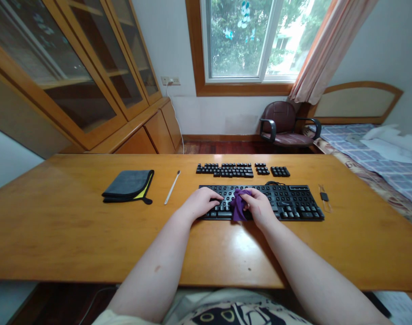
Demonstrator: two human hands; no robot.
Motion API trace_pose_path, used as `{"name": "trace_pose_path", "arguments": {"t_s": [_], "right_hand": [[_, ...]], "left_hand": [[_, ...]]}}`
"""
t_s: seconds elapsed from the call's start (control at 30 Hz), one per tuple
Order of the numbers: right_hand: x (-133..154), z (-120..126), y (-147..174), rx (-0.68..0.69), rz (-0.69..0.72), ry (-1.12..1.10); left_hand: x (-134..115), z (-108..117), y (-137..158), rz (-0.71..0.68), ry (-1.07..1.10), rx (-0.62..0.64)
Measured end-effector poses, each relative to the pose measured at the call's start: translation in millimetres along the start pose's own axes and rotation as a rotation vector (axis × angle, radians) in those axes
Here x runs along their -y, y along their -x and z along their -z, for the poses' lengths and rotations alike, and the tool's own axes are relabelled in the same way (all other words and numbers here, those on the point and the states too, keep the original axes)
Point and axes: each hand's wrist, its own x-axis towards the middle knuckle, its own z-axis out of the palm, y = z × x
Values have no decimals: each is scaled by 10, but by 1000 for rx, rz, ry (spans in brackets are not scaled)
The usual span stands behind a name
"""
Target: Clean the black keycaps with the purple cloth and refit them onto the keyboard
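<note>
A black keyboard (283,203) lies flat on the table in front of me, with most of its keycaps off and a few still on along its lower edge. My left hand (203,201) rests over its left end, fingers apart and touching the board. Bunched in my right hand (258,205) is a purple cloth (239,205), pressed against the middle of the keyboard. The palm side of both hands is hidden. Behind the keyboard, loose black keycaps (233,170) stand in grouped rows, laid out like a keyboard.
Left of the keyboard lie a thin white brush (172,187) and a folded grey towel (128,184) with a yellow inside. A wire keycap puller (324,197) lies off the keyboard's right end. The wooden table (73,243) ends close to my body.
</note>
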Motion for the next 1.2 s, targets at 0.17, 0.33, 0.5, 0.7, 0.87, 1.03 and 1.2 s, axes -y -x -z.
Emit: {"name": "trace_pose_path", "arguments": {"t_s": [0.17, 0.33, 0.5, 0.7, 0.87, 1.03, 1.2], "right_hand": [[18, -9, 7, 9, 5, 6], [21, -4, 14, 11, 5, 17], [20, 1, 15, 13, 4, 12], [42, -16, 26, 14, -2, 10], [36, -15, 27, 14, 3, 13], [13, -5, 13, 9, 2, 13], [-1, -4, 5, 4, 10, 8]], "left_hand": [[-10, -5, -6, -32, -21, -4], [-61, 7, 12, -99, -29, -24], [-61, -20, 7, -84, -25, -43], [-54, -49, -15, -52, -42, -59], [-95, -19, -7, 13, -42, -88], [-141, 2, -4, 40, -58, -86], [-186, 12, 10, 16, -115, -77]]}}
